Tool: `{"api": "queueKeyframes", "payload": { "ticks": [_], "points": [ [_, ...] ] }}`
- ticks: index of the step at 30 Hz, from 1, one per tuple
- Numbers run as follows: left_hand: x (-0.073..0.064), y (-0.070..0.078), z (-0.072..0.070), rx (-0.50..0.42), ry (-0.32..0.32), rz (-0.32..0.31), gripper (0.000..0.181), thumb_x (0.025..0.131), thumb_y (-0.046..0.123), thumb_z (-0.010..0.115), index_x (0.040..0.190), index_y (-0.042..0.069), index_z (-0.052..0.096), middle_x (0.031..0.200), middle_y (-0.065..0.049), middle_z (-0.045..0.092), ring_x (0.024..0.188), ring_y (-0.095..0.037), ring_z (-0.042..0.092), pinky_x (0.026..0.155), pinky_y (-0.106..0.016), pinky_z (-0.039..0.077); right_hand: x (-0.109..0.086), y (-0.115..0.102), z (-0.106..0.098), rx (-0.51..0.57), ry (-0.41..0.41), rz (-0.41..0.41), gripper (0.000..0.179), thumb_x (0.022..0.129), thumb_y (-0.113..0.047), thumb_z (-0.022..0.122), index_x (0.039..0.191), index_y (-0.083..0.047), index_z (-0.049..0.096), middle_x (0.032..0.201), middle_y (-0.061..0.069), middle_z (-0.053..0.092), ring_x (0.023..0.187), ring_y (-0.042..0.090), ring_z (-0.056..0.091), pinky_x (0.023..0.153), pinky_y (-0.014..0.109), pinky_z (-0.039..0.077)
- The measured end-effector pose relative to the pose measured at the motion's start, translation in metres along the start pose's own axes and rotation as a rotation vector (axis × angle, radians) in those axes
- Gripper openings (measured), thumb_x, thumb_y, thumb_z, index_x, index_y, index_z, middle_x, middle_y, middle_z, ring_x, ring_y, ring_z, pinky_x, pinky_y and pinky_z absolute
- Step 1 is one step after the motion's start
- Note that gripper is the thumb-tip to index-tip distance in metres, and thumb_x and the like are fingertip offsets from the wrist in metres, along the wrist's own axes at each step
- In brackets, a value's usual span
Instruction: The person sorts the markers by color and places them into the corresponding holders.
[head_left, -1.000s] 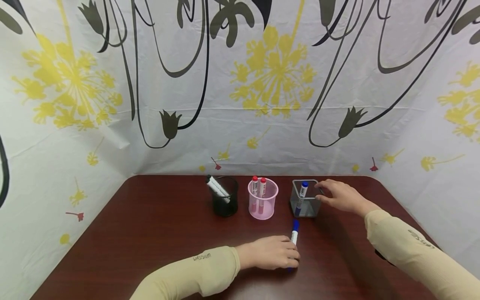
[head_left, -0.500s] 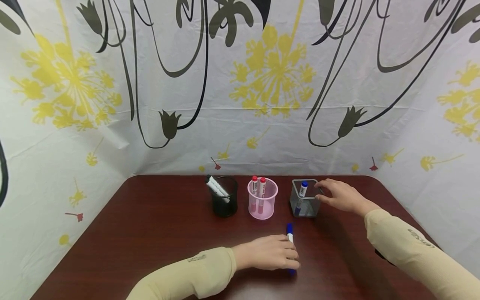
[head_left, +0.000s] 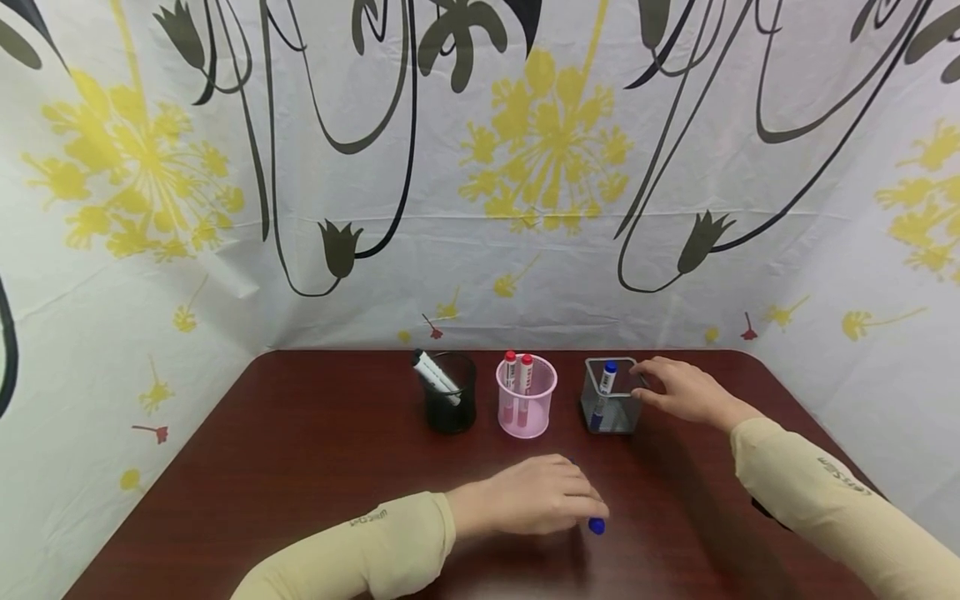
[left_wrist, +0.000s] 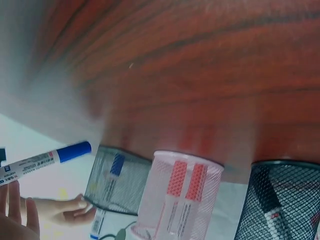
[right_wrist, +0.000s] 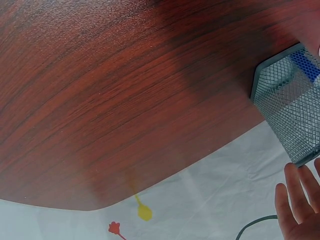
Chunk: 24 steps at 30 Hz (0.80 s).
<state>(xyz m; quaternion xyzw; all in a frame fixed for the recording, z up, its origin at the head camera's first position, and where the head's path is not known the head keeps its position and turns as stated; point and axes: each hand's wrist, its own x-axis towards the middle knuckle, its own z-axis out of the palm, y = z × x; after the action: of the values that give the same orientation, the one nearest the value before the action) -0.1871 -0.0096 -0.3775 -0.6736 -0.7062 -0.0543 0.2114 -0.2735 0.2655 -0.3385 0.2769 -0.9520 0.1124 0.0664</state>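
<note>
My left hand (head_left: 528, 497) holds a blue whiteboard marker (left_wrist: 40, 162) above the front of the table. In the head view the hand hides most of the marker, with one blue end (head_left: 597, 526) showing by the fingertips. At the back right, my right hand (head_left: 686, 390) grips the rim of a square grey mesh pen holder (head_left: 619, 414) between thumb and fingers. Another blue marker (head_left: 607, 379) leans upright inside that holder. The right wrist view shows several fingers (right_wrist: 296, 192) against the holder's rim.
Left of the grey holder stands a round pink mesh pen holder (head_left: 524, 423) with two red markers (head_left: 526, 375). Farther left is a round black mesh pen holder (head_left: 450, 421) with black-capped white markers (head_left: 435, 375). Behind the dark red wooden table (head_left: 315, 467) hangs a flower-printed sheet (head_left: 450, 275).
My left hand has lifted the blue marker and turned it, so its far blue end is now mostly hidden and the near one points forward-right. The right hand stays on the grey holder.
</note>
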Motion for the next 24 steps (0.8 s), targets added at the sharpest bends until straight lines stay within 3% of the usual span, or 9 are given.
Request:
{"api": "queueKeyframes", "payload": {
  "ticks": [3,11,16,24],
  "points": [
    [0.002,-0.003,-0.007,-0.073,0.068,-0.044,0.025,0.085,0.02,0.058,0.11,0.017,0.061,0.102,0.011,0.059,0.094,0.0,0.048,0.09,-0.014,0.028,0.0,0.001,0.0,-0.002,0.003,0.0,0.036,0.083,-0.028,0.061,0.11,-0.004,0.057,0.107,0.015,0.055,0.093,0.03,0.053,0.073,0.049,0.041],
    [0.008,-0.008,-0.025,-0.286,0.17,-0.197,0.029,0.082,0.02,0.064,0.11,0.014,0.06,0.093,0.011,0.059,0.086,0.003,0.047,0.083,-0.011,0.032,0.001,0.004,0.003,0.001,0.014,-0.009,0.035,0.083,-0.027,0.062,0.109,-0.004,0.058,0.105,0.014,0.056,0.092,0.029,0.054,0.073,0.048,0.041],
    [0.012,-0.014,-0.035,-0.436,0.184,-0.297,0.028,0.083,0.018,0.062,0.111,0.011,0.059,0.097,0.008,0.059,0.092,0.005,0.047,0.084,-0.011,0.033,0.002,0.003,0.002,0.001,0.016,0.001,0.036,0.082,-0.027,0.062,0.109,-0.003,0.058,0.105,0.014,0.057,0.092,0.029,0.054,0.074,0.049,0.041],
    [0.02,-0.028,-0.046,-0.507,0.183,-0.421,0.03,0.084,0.018,0.061,0.112,0.007,0.058,0.104,0.003,0.059,0.099,0.002,0.047,0.085,-0.012,0.034,0.002,0.002,0.0,0.002,0.006,0.004,0.038,0.082,-0.029,0.062,0.11,-0.002,0.058,0.106,0.015,0.056,0.094,0.031,0.053,0.075,0.05,0.041]
  ]
}}
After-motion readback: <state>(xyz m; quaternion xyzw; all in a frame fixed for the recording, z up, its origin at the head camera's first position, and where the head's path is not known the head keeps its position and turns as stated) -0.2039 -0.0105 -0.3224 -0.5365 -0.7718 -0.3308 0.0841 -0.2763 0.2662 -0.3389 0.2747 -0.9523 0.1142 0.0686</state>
